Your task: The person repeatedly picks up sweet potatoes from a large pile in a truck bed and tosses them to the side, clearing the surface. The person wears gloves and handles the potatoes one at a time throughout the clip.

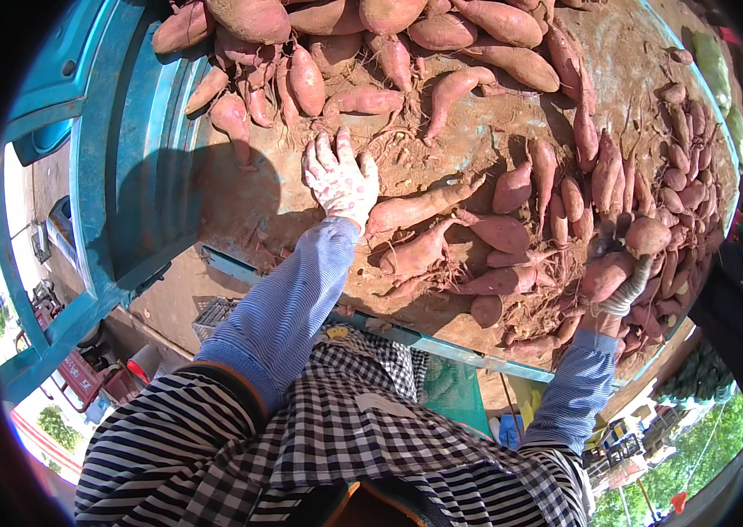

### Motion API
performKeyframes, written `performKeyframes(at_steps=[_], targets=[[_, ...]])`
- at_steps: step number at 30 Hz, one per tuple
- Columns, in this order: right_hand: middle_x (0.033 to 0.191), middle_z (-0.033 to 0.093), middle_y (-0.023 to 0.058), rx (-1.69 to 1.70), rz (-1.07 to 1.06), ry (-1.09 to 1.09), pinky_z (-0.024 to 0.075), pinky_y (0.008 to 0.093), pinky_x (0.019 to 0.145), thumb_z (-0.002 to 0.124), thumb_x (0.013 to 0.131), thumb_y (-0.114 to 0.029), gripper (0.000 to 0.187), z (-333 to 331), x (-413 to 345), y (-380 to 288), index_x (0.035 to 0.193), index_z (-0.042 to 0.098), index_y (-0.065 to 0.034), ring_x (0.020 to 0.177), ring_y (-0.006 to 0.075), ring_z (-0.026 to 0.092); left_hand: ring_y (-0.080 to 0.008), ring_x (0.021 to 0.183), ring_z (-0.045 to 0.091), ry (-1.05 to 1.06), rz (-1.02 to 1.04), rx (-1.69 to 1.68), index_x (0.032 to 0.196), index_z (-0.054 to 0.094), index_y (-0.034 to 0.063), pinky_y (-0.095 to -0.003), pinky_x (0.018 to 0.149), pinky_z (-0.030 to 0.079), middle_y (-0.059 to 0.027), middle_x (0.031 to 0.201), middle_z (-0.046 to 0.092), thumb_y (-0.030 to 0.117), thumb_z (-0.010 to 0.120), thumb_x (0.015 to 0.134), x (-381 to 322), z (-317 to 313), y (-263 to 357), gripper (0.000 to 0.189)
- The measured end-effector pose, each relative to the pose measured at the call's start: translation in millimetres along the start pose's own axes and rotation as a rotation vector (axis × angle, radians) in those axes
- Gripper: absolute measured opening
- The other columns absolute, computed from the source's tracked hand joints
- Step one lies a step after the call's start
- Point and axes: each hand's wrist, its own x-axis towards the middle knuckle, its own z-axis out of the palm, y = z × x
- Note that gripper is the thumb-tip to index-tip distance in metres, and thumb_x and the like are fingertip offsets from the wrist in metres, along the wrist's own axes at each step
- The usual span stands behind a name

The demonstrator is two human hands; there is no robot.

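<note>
My left hand (342, 176), in a pale glove with reddish spots, is spread with its palm down over the soil-covered table (240, 197). Its fingertips point at a sweet potato (368, 101), and a long sweet potato (421, 207) lies just right of its wrist. At the right, my right hand (623, 263) wears a dark and grey glove, partly hidden by two sweet potatoes: a round one (648, 237) at the fingers and another (607, 277) against the palm side. Whether it grips both, I cannot tell. Around it lie several rooty sweet potatoes (502, 281).
Large sweet potatoes (249, 20) are heaped along the far side. Many small ones (694, 194) crowd the right end, by the table's blue metal rim (717, 118). A blue metal frame (98, 165) rises at the left. A plastic crate (213, 313) stands below the near edge.
</note>
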Motion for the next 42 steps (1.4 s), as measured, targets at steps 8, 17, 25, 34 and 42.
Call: performKeyframes(at_steps=[8, 17, 25, 34, 42], targets=[[0.11, 0.064, 0.0069, -1.153, -0.302, 0.188, 0.05, 0.028, 0.084, 0.078, 0.068, -0.004, 0.058, -46.7, 65.8, 51.5, 0.122, 0.058, -0.0035, 0.097, 0.0146, 0.059, -0.0382, 0.131, 0.032, 0.022, 0.027, 0.023, 0.133, 0.049, 0.0119, -0.055, 0.107, 0.027, -0.0184, 0.138, 0.04, 0.036, 0.061, 0.084, -1.6, 10.2, -4.9, 0.056], [0.098, 0.061, 0.0075, -0.047, 0.069, 0.427, 0.0538, 0.0384, 0.079, 0.071, 0.076, -0.008, 0.039, -65.4, 15.7, -24.7, 0.113, 0.057, -0.0064, 0.09, 0.023, 0.061, -0.0388, 0.131, 0.031, 0.006, -0.011, 0.047, 0.132, 0.05, 0.0101, -0.0546, 0.107, 0.027, -0.0177, 0.139, 0.04, 0.037, 0.061, 0.085, -4.3, 10.3, -9.3, 0.055], [0.104, 0.066, 0.0124, -1.781, -0.577, -0.017, 0.0489, 0.0408, 0.09, 0.075, 0.068, -0.011, 0.049, -28.2, 113.9, 0.7, 0.114, 0.063, -0.0086, 0.105, 0.0321, 0.059, -0.038, 0.132, 0.031, 0.008, 0.028, 0.053, 0.134, 0.05, 0.0103, -0.0539, 0.107, 0.027, -0.0177, 0.14, 0.039, 0.037, 0.06, 0.086, -3.6, 15.4, -6.0, 0.055], [0.107, 0.062, 0.018, -1.402, -0.404, -0.005, 0.0487, 0.0404, 0.09, 0.063, 0.07, -0.003, 0.047, 40.6, 44.4, 109.9, 0.116, 0.058, -0.0055, 0.101, 0.037, 0.059, -0.0376, 0.131, 0.033, 0.014, 0.025, 0.08, 0.134, 0.05, 0.0095, -0.052, 0.107, 0.03, -0.0175, 0.138, 0.041, 0.036, 0.061, 0.086, -2.9, 10.3, -5.4, 0.056], [0.113, 0.063, 0.0183, -1.3, -0.228, -0.08, 0.0476, 0.0358, 0.096, 0.07, 0.064, -0.006, 0.058, 32.5, 12.2, 86.4, 0.121, 0.058, -0.0031, 0.107, 0.0327, 0.061, -0.0381, 0.13, 0.034, 0.023, 0.03, 0.081, 0.133, 0.051, 0.0081, -0.0524, 0.106, 0.03, -0.018, 0.137, 0.043, 0.035, 0.062, 0.085, -2.6, 7.9, -6.5, 0.056]])
